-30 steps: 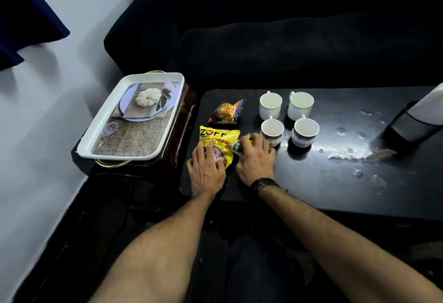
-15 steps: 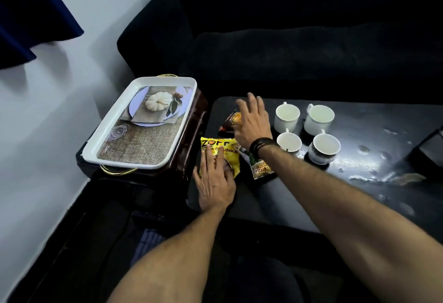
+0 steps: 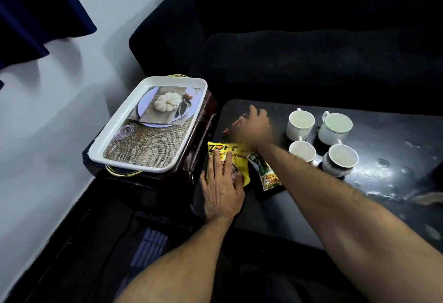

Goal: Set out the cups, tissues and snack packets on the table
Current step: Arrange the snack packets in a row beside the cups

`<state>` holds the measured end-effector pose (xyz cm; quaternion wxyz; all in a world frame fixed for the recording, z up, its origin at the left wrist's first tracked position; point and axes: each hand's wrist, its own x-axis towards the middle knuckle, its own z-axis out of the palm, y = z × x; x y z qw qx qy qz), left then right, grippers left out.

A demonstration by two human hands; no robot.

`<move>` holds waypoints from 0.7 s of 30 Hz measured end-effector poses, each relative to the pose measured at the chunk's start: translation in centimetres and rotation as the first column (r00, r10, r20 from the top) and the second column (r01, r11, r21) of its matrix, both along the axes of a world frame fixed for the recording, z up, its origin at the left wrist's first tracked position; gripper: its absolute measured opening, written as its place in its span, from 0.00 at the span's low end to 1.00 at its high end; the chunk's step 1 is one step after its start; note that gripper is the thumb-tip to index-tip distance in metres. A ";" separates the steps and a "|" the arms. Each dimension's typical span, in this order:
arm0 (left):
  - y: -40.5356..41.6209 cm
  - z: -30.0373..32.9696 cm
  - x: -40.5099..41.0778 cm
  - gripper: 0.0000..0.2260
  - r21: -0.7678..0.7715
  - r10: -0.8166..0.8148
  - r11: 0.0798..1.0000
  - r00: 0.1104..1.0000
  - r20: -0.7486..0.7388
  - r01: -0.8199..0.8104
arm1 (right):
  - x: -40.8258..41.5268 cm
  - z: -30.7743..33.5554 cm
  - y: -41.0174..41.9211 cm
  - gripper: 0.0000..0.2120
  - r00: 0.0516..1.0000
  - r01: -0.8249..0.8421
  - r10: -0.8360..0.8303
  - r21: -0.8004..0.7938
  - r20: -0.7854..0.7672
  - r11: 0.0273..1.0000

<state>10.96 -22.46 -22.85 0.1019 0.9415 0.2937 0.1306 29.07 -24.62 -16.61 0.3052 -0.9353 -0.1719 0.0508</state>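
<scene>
The yellow plastic snack packet (image 3: pixel 226 156) lies flat on the black glossy worktop (image 3: pixel 374 183), with the left hand (image 3: pixel 221 191) resting on its near end, fingers straight. Just right of that hand is a green-and-orange snack packet (image 3: pixel 265 173), lying free under the right forearm. The right hand (image 3: pixel 254 127) reaches further out over a red-edged packet (image 3: pixel 236 124); it's blurry, can't tell if it's gripping. Four white ceramic cups (image 3: pixel 301 122) sit clustered just right of it. Left of both hands sits a white rectangular tray (image 3: pixel 153 125).
</scene>
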 end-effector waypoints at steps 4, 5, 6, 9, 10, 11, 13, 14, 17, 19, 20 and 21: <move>-0.2 0.1 -0.1 0.28 0.003 0.000 1.000 1.000 0.004 0.000 | 0.9 0.2 -2.0 0.28 0.940 -0.325 0.341 -0.320 -0.006 0.890; -0.2 0.1 -0.1 0.28 0.007 0.000 1.000 1.000 0.004 0.000 | 1.1 -0.1 -2.4 0.27 0.924 -0.368 0.381 -0.339 -0.029 0.866; -0.3 0.1 -0.1 0.28 0.009 0.001 1.000 1.000 0.006 -0.001 | 1.3 -0.4 -2.8 0.27 0.921 -0.370 0.389 -0.335 -0.012 0.866; -0.3 0.2 -0.1 0.29 0.015 0.003 1.000 1.000 0.005 -0.003 | 1.8 -0.5 -2.6 0.23 0.948 -0.243 0.286 -0.257 0.143 0.935; -0.3 0.1 -0.1 0.29 0.016 0.003 1.000 1.000 0.003 -0.003 | 2.0 -0.4 -2.0 0.22 0.954 -0.202 0.243 -0.224 0.176 0.954; -0.2 0.0 -0.1 0.29 0.015 0.003 1.000 1.000 0.005 -0.003 | 2.2 -0.2 -1.4 0.20 0.963 -0.155 0.189 -0.182 0.194 0.971; -0.2 0.0 -0.1 0.29 0.013 0.000 1.000 1.000 0.006 0.000 | 2.4 -0.2 -0.2 0.18 0.979 -0.068 0.088 -0.115 0.183 0.991; -0.2 0.0 -0.1 0.29 0.013 -0.001 1.000 1.000 0.007 0.001 | 2.3 -0.4 0.2 0.19 0.983 -0.057 0.076 -0.111 0.169 0.992; -0.2 0.2 -0.1 0.29 0.012 -0.004 1.000 1.000 0.002 0.004 | 1.8 -1.4 0.7 0.22 0.963 -0.101 0.151 -0.223 0.223 0.970; -0.2 0.2 -0.1 0.29 0.018 -0.001 1.000 1.000 0.002 0.001 | 1.3 -1.7 0.5 0.25 0.938 -0.088 0.157 -0.228 0.308 0.970; -0.2 0.2 -0.1 0.29 0.021 0.001 1.000 1.000 0.006 -0.001 | 0.9 -1.8 0.3 0.25 0.929 -0.078 0.145 -0.202 0.340 0.976; -0.2 0.1 -0.1 0.29 0.024 0.001 1.000 1.000 0.010 -0.001 | 0.6 -2.0 0.1 0.25 0.923 -0.080 0.145 -0.190 0.357 0.979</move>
